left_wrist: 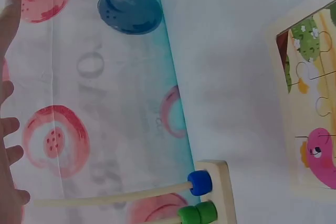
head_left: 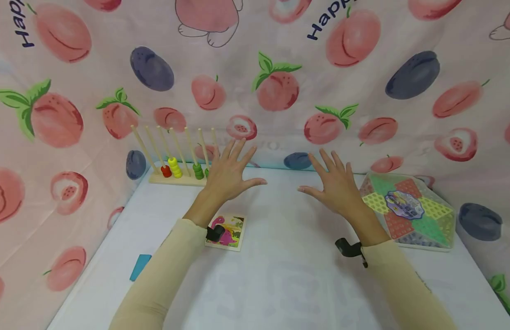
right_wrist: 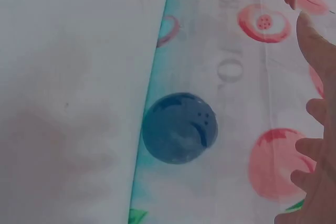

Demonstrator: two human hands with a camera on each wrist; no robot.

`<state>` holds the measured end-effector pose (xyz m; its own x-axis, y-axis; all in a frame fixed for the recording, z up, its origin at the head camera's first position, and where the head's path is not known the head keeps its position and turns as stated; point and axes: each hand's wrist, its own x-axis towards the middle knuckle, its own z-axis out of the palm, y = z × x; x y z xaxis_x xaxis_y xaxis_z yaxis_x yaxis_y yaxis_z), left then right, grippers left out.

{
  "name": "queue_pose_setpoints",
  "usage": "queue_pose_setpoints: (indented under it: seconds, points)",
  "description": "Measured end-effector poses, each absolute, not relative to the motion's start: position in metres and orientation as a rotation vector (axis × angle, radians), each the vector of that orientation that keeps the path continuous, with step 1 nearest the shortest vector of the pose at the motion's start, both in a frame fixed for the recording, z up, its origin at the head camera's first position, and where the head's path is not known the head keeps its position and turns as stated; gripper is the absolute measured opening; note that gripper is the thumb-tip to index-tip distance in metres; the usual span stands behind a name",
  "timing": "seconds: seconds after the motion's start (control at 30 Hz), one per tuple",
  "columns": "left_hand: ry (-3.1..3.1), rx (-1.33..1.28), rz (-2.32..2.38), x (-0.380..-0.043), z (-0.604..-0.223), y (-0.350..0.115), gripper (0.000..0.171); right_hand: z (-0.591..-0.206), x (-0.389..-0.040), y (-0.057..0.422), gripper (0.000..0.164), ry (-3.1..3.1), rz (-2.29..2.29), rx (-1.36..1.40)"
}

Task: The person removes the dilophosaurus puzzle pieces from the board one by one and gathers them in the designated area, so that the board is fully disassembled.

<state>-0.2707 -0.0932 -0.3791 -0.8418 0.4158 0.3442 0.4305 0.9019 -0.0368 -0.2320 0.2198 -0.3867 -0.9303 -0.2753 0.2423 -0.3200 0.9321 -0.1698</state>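
Both hands hover over the white table with fingers spread, holding nothing. My left hand (head_left: pixel 229 176) is in front of a wooden bead abacus (head_left: pixel 178 179) with upright rods and red, yellow and green beads, partly covering its right end. In the left wrist view the abacus base (left_wrist: pixel 223 190) also shows blue and green beads. Below the left wrist lies a dinosaur jigsaw puzzle (head_left: pixel 234 231), partly hidden by the wrist and its camera. My right hand (head_left: pixel 339 190) is nearest to a clear-lidded box (head_left: pixel 434 229) with a patterned, coloured top, at the right.
A blue flat piece (head_left: pixel 140 267) lies at the left of the table, beside the left sleeve. A fruit-printed curtain (head_left: pixel 246 46) hangs along the back and sides. The white table top (head_left: pixel 287 284) stretches between the arms.
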Motion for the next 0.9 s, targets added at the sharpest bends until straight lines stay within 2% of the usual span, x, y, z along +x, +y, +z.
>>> queue_pose_setpoints:
  seconds: [0.3,0.63,0.9]
  points:
    - [-2.699,-0.608,-0.210,-0.253,-0.386,-0.101,0.102,-0.394,-0.226,0.204,0.095,-2.779,0.418,0.525]
    - [-2.654,-0.551,-0.399,-0.218,-0.403,-0.117,0.102,-0.408,-0.220,0.161,0.089,-2.706,0.625,0.690]
    - [-2.835,-0.356,-0.540,-0.192,-0.420,-0.146,0.101,-0.417,-0.218,0.120,0.089,-2.774,0.691,0.746]
